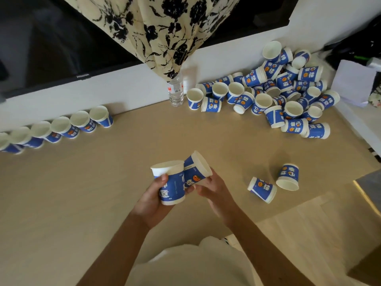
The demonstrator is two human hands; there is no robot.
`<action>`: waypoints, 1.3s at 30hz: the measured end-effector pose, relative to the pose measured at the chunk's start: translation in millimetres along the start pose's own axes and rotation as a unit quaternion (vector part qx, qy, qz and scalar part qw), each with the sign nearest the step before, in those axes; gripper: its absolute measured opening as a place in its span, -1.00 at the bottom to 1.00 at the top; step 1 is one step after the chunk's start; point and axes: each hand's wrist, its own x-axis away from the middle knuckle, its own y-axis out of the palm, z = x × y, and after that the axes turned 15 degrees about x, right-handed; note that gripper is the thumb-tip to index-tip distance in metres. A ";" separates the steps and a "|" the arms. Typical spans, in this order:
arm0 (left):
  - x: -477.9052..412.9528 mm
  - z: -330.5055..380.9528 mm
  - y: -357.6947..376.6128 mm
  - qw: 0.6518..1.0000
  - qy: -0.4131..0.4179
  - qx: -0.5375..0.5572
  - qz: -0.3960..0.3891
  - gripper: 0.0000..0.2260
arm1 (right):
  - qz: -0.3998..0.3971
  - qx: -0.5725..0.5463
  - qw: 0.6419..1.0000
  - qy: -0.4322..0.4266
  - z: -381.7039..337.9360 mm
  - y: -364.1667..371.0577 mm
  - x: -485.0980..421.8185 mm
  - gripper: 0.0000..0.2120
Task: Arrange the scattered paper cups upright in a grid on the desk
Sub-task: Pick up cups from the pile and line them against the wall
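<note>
I have two blue-and-white printed paper cups in my hands over the middle of the tan wooden desk [86, 182]. My left hand [153, 196] has its grip closed around one cup [172, 182], held nearly upright with the mouth up. My right hand [212, 187] holds the second cup [196, 171] tilted, its open mouth turned toward two o'clock, its side touching the first cup.

I judge this to be the carrying step: cups picked up, not yet set down. A row of upright cups [59, 126] already runs along the white wall from nine o'clock toward eleven o'clock, so only one line of the grid looks started. The big heap of scattered cups [274, 93] lies at one to two o'clock, just right of a clear plastic water bottle [176, 93], and two stray cups [274, 183] lie on their sides at three o'clock.

Next I need to right the tilted cup and set both down, mouths up, in a second line in front of the row, spaced to match it.
</note>
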 end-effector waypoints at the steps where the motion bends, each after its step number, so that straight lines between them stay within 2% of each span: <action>1: 1.8 3.4 0.2 1.000 0.005 -0.002 -0.010 -0.37 | 0.005 -0.028 1.000 -0.008 -5.1 9.5 -4.1 -0.23; 4: 6.3 11.1 -2.8 1.000 0.009 -0.021 -0.020 -0.39 | 0.037 -0.091 0.995 -0.012 -20.1 29.0 -13.4 -0.37; 8: 13.1 20.0 -9.9 0.999 0.016 -0.031 -0.026 -0.44 | 0.042 -0.107 0.993 -0.021 -30.1 45.0 -24.4 -0.58; 10: 16.4 24.8 -13.7 0.999 0.020 -0.031 -0.032 -0.46 | 0.035 -0.115 0.993 -0.015 -31.3 51.9 -30.8 -0.60; 12: 17.8 30.4 -20.4 0.999 0.026 -0.026 -0.024 -0.43 | 0.032 -0.123 0.992 -0.012 -31.1 56.2 -37.3 -0.53; 17: 21.5 49.9 -45.7 0.992 0.082 -0.061 0.071 -0.25 | 0.035 -0.159 0.987 0.008 -45.9 55.7 -54.8 -0.38; 20: 26.3 64.8 -57.9 0.970 0.135 -0.121 0.160 -0.25 | 0.043 -0.161 0.986 0.012 -47.7 57.9 -68.8 -0.46; 23: 31.7 83.7 -65.4 0.945 0.193 -0.174 0.199 -0.38 | 0.052 -0.117 0.992 0.009 -45.3 63.6 -86.3 -0.59; 26: 38.1 101.6 -76.2 0.917 0.250 -0.224 0.216 -0.51 | 0.054 -0.047 0.997 0.020 -43.8 76.8 -107.2 -0.52; 28: 40.8 110.0 -88.3 0.899 0.280 -0.238 0.239 -0.50 | 0.065 0.002 0.997 0.028 -45.5 88.0 -123.9 -0.47; 31: 43.7 119.2 -106.4 0.866 0.310 -0.261 0.293 -0.45 | 0.074 0.080 0.994 0.024 -50.6 107.7 -157.9 -0.51; 34: 48.3 128.6 -118.4 0.827 0.332 -0.298 0.341 -0.49 | 0.106 0.156 0.982 0.031 -58.3 128.9 -199.2 -0.52; 39: 51.5 136.6 -140.8 0.803 0.334 -0.315 0.381 -0.44 | 0.104 0.215 0.971 0.004 -69.1 162.9 -264.5 -0.51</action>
